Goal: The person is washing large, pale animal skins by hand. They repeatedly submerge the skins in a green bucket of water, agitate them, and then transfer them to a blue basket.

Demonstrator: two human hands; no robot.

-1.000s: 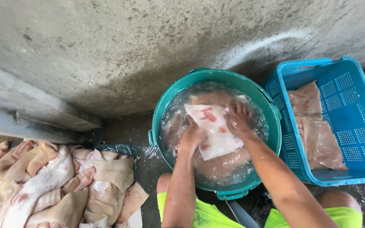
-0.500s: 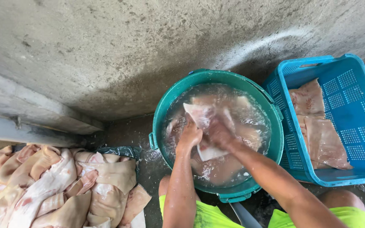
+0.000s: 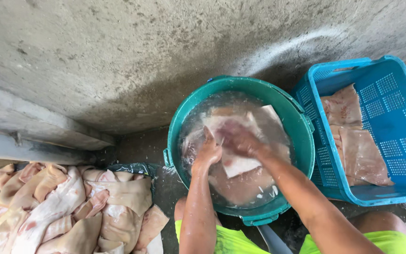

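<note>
Both hands, the left hand (image 3: 208, 151) and right hand (image 3: 241, 141), have drawn together, gripping a pale slab of meat (image 3: 238, 162) in the green tub (image 3: 301, 136); rubbing continues.

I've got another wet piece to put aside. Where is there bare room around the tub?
Bare room: the right half of the blue crate, beside the two pale pieces in it, and the concrete floor between the green tub and the pile of skins. The tub is crowded: both hands, left hand and right hand, work a piece in the water.
</note>
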